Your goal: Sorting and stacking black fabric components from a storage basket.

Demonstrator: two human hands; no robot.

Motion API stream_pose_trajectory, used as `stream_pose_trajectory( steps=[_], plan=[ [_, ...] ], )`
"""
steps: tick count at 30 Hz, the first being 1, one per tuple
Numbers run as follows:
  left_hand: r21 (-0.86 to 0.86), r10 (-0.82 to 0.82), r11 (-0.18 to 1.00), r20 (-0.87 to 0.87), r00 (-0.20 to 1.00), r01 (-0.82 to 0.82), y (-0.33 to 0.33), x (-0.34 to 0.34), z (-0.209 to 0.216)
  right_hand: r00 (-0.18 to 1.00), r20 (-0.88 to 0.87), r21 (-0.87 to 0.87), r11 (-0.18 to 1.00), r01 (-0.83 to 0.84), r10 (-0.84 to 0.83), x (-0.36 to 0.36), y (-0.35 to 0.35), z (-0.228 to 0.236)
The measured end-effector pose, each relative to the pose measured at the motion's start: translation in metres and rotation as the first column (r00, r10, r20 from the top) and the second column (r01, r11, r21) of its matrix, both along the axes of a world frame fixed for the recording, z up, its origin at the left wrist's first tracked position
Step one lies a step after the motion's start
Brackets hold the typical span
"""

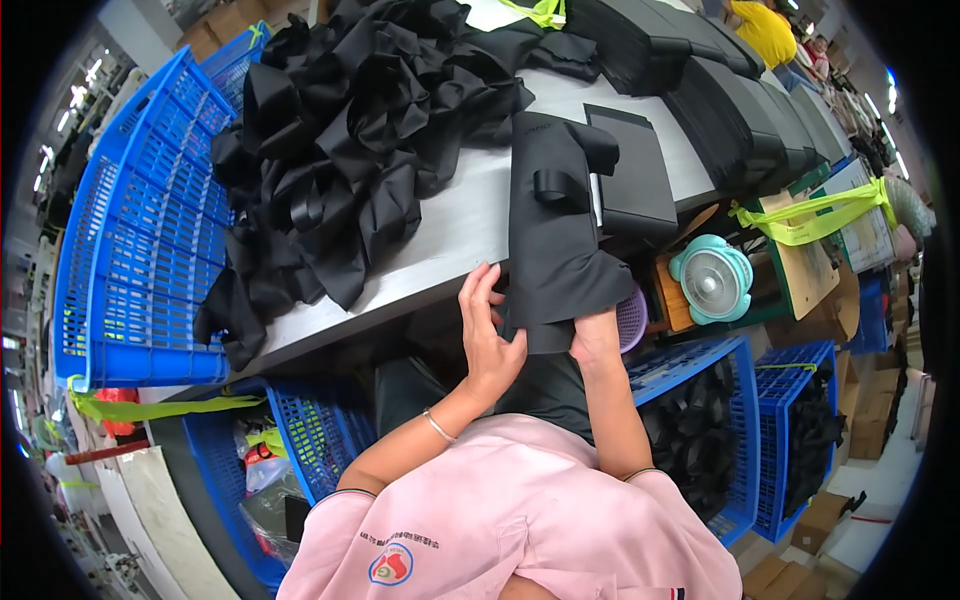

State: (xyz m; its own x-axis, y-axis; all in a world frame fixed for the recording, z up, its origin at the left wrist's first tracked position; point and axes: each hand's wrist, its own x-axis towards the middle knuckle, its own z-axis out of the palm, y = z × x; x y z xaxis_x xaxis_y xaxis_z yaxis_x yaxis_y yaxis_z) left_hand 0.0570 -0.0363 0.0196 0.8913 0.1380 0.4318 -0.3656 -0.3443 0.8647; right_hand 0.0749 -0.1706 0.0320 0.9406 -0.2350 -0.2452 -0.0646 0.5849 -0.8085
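A long black fabric piece with a strap loop on it, like a flat bag, lies across the table's front edge and hangs toward me. My left hand is at its lower left edge, fingers stretched upward and apart, thumb close to the fabric. From the lower right, my right hand reaches under the fabric's lower corner, which hides its fingers. Just right of the piece lies a flat, squared black stack with a white edge showing. A large loose heap of black fabric pieces covers the table's left part.
The grey table runs across in front of me. Neat black stacks stand far right. A blue crate stands left; another blue crate with black pieces is at my right, near a teal fan. A person in yellow is beyond.
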Motion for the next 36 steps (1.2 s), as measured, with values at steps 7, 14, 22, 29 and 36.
stream_pose_trajectory(
  steps=[7, 14, 22, 29, 36],
  plan=[
    [-0.185, -0.035, 0.982, 0.062, 0.997, 0.046, -0.005, 0.006, 0.021, 0.999, -0.052, 0.178, 0.984, 0.016, -0.007, -0.001, 0.000, 0.011],
    [-0.240, -0.070, 0.967, 0.060, 0.996, 0.082, -0.006, -0.006, 0.035, 0.999, 0.019, 0.262, 0.964, -0.048, 0.044, -0.011, 0.002, -0.003],
    [-0.216, -0.074, 0.972, 0.092, 0.993, 0.092, -0.011, -0.010, 0.034, 0.995, 0.079, 0.390, 0.917, -0.084, 0.058, -0.009, 0.003, -0.020],
    [-0.215, -0.087, 0.971, 0.082, 0.993, 0.103, -0.011, -0.011, 0.025, 0.994, 0.058, 0.393, 0.913, -0.106, 0.090, -0.005, 0.008, -0.029],
    [-0.180, -0.220, 0.957, 0.063, 0.974, 0.228, 0.010, -0.008, 0.024, 0.989, 0.028, -0.077, 0.986, 0.146, -0.145, 0.011, 0.013, -0.051]
  ],
)
